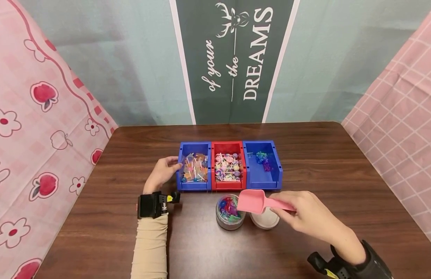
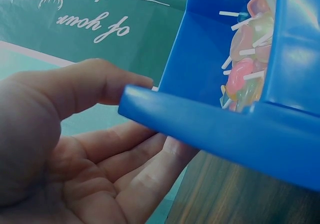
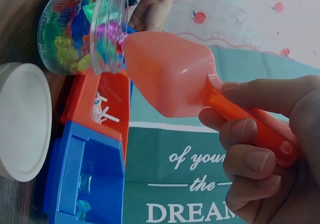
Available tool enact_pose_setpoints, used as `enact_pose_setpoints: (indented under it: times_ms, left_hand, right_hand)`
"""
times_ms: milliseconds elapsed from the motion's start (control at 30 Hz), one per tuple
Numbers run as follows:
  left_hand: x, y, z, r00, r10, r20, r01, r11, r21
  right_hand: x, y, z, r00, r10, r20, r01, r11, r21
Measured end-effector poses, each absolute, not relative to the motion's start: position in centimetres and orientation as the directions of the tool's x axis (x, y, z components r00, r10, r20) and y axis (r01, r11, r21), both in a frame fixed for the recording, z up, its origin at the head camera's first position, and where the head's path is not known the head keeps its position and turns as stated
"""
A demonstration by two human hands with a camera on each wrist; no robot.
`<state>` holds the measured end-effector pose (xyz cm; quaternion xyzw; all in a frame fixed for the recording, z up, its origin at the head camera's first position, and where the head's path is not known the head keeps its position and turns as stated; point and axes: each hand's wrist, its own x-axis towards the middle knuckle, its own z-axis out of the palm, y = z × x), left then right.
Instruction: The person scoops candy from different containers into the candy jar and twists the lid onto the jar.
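My right hand (image 1: 306, 213) grips a pink scoop (image 1: 251, 201) by its handle; in the right wrist view the scoop's blade (image 3: 167, 74) holds nothing I can see. Under the blade's left edge stands a clear jar (image 1: 230, 223) of colourful translucent pieces. My left hand (image 1: 162, 172) pinches the side rim of the left blue bin (image 1: 194, 186), thumb and fingers on either side of it in the left wrist view. Small lollipop-shaped pieces (image 2: 245, 69) lie in that bin. The red bin (image 1: 226, 186) holds striped lollipop shapes. A few teal and purple pieces (image 1: 263, 159) lie in the right blue bin (image 1: 262, 185).
A white round lid (image 1: 266, 220) lies on the wooden table (image 1: 187, 248), right of the jar. The bins stand side by side in a row. Behind the table hangs a green cloth (image 1: 233, 108) with lettering; pink patterned cloths (image 1: 44, 147) flank both sides.
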<state>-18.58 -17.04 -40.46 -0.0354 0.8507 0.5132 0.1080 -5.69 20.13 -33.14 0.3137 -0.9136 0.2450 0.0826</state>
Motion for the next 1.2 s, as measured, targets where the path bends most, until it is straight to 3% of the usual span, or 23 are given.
enact_pose_setpoints:
  times_ms: [400,800,1200]
  left_hand:
    - [-18.4,-17.0,-40.4,-0.977,0.058,-0.205,-0.157,0.454,0.877]
    - [-18.5,-17.0,-40.6,-0.974,0.056,-0.221,-0.173,0.449,0.877]
    - [-18.3,-16.9,-40.4,-0.976,0.053,-0.213,-0.167,0.449,0.878]
  right_hand:
    - [-7.0,21.4,-33.8,-0.829,-0.358,0.43,-0.522,0.769,-0.368]
    - [-8.5,20.0,-35.3,-0.931,-0.051,0.362,-0.218,0.872,-0.438]
    - [-10.4,19.0,-35.5,-0.971,0.06,0.232,-0.051,0.893,-0.447]
